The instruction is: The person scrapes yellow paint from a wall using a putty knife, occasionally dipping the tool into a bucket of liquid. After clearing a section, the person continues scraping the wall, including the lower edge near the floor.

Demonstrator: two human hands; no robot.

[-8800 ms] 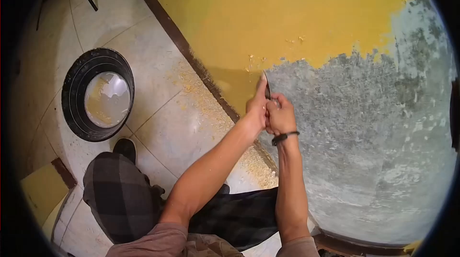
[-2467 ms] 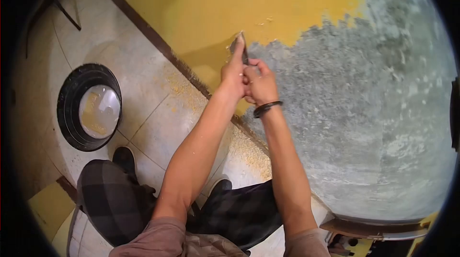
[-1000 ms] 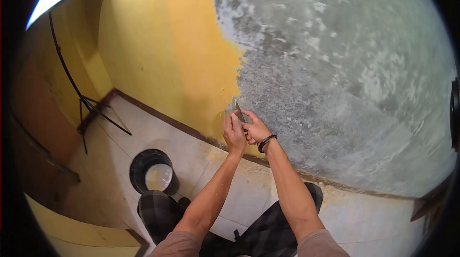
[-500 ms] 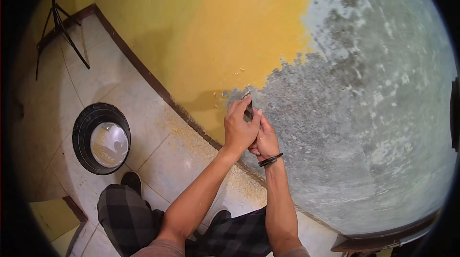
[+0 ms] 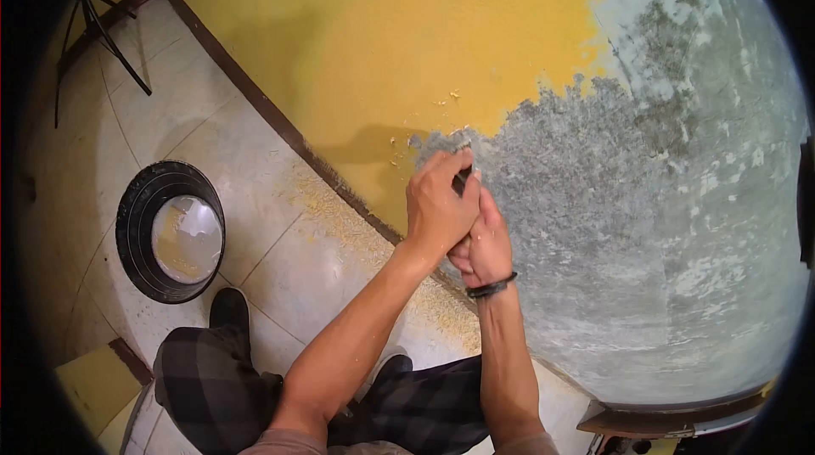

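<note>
Yellow paint (image 5: pixel 382 56) meets bare grey wall (image 5: pixel 594 175) to the right, and near their ragged edge the scraper (image 5: pixel 463 181), its hidden handle seemingly closed in the right hand (image 5: pixel 490 243) and its blade clasped under the bent left hand (image 5: pixel 438 207), would probably work best held low, with even pressure.
</note>
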